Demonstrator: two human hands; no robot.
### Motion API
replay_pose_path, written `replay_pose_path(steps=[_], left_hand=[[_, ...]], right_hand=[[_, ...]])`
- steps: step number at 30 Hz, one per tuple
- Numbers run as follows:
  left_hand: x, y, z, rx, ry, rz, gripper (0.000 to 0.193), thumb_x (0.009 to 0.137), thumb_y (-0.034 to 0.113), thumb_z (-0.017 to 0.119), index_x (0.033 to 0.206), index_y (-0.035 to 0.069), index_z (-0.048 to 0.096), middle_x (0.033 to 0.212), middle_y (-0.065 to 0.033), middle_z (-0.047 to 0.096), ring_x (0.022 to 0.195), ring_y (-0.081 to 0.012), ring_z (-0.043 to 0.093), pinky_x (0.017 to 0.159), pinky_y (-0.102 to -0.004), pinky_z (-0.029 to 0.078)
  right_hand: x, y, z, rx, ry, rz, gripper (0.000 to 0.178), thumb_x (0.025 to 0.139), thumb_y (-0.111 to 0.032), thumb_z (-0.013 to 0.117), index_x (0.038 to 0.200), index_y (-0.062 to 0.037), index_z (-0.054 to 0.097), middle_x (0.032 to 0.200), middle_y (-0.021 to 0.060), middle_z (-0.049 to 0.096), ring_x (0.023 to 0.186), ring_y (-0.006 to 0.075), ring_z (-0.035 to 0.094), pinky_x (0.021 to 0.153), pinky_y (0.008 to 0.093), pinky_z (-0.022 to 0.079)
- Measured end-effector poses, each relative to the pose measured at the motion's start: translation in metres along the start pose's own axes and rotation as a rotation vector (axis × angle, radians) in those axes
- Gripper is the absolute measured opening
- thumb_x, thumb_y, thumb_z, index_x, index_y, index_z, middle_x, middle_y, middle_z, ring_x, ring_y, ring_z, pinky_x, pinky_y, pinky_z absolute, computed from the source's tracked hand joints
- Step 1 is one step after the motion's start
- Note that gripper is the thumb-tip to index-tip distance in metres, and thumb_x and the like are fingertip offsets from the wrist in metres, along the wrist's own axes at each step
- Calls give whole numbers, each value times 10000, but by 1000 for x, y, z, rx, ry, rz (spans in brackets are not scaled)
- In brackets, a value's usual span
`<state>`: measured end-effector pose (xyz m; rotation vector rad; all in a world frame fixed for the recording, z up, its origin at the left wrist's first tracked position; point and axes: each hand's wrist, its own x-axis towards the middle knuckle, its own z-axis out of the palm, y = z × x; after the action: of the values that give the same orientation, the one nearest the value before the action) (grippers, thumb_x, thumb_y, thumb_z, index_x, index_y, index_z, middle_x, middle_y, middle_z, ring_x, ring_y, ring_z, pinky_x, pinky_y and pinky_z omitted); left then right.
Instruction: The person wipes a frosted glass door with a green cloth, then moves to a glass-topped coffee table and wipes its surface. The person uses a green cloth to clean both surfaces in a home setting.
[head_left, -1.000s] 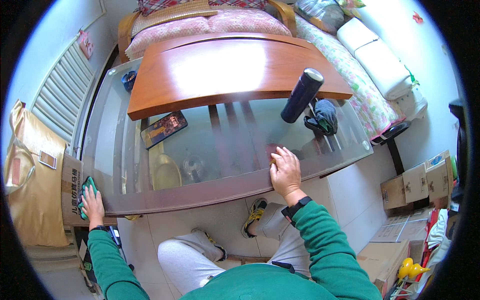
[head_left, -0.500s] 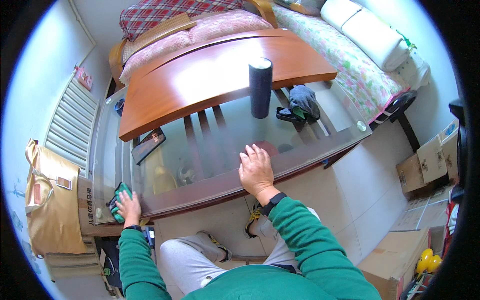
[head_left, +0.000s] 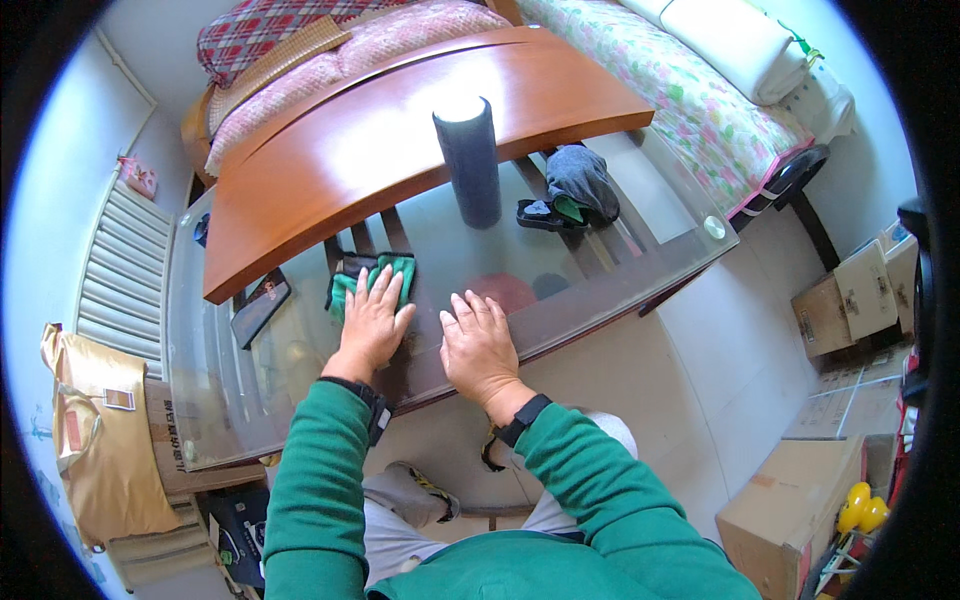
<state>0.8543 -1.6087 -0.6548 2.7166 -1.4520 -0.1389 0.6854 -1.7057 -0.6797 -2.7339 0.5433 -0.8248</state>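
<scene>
My left hand (head_left: 374, 325) lies with fingers outstretched on a green and black folded cloth (head_left: 388, 270), pressed on the glass tabletop (head_left: 430, 240). A short way to its right, my right hand (head_left: 479, 342) rests palm down near the table's front edge, fingers loosely spread and nothing in them. Beyond the hands a tall dark blue cylinder with a pale top (head_left: 470, 170) stands upright. Right of it a grey cloth bundle with some green (head_left: 580, 185) sits beside a small black item (head_left: 540, 215). A dark phone-like slab (head_left: 262, 308) lies left of the cloth.
A curved reddish-brown wooden board (head_left: 350, 140) covers the far part of the table. A floral-covered bed (head_left: 690, 100) stands at the far right, a white radiator (head_left: 125, 270) at the left wall. Cardboard boxes (head_left: 790, 510) line the right side; a tan bag (head_left: 110, 430) hangs at left.
My left hand and the green and black cloth have moved from the table's left front corner rightward to near my right hand. The right hand stays near the front edge. The view has shifted slightly.
</scene>
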Motion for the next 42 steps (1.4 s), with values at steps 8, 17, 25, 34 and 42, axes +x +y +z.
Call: replay_pose_path(steps=[8, 17, 25, 34, 42], left_hand=[[37, -69, -3, 116, 2, -302, 586, 954, 453, 418, 1470, 192, 319, 1538, -51, 279, 1419, -353, 203, 1128, -537, 203], [16, -97, 1, 165, 86, -461, 588, 946, 462, 431, 1438, 145, 373, 1507, -81, 332, 1384, -377, 256, 1111, -518, 243], [-30, -127, -4, 209, 41, -628, 623, 943, 495, 413, 1456, 148, 342, 1517, -84, 308, 1392, -363, 249, 1134, -496, 198], [-88, -166, 2, 191, 40, -735, 620, 956, 491, 397, 1462, 140, 326, 1528, -90, 287, 1395, -380, 234, 1128, -507, 202], [-166, -219, 2, 241, 60, -878, 591, 965, 469, 398, 1445, 126, 355, 1506, -112, 325, 1376, -397, 260, 1107, -508, 240]], right_hand=[[3, 0, -4, 21, -17, 0, 376, 794, -219, 581, 1109, -22, 636, 1267, 166, 545, 1232, 317, 455, 1073, 477, 290], [4, -1, -4, 13, 18, -4, 347, 800, -203, 594, 1101, -36, 639, 1246, 152, 561, 1219, 309, 467, 1067, 469, 303], [3, -2, -4, 13, 31, 0, 333, 780, -184, 625, 1085, -51, 643, 1234, 145, 573, 1215, 306, 473, 1062, 470, 319], [2, -2, -4, 1, 24, -13, 338, 801, -206, 592, 1091, -40, 647, 1242, 155, 564, 1223, 309, 458, 1074, 461, 292], [2, -1, -4, 13, 17, -19, 346, 800, -200, 593, 1102, -40, 640, 1253, 157, 555, 1225, 315, 455, 1073, 465, 296]])
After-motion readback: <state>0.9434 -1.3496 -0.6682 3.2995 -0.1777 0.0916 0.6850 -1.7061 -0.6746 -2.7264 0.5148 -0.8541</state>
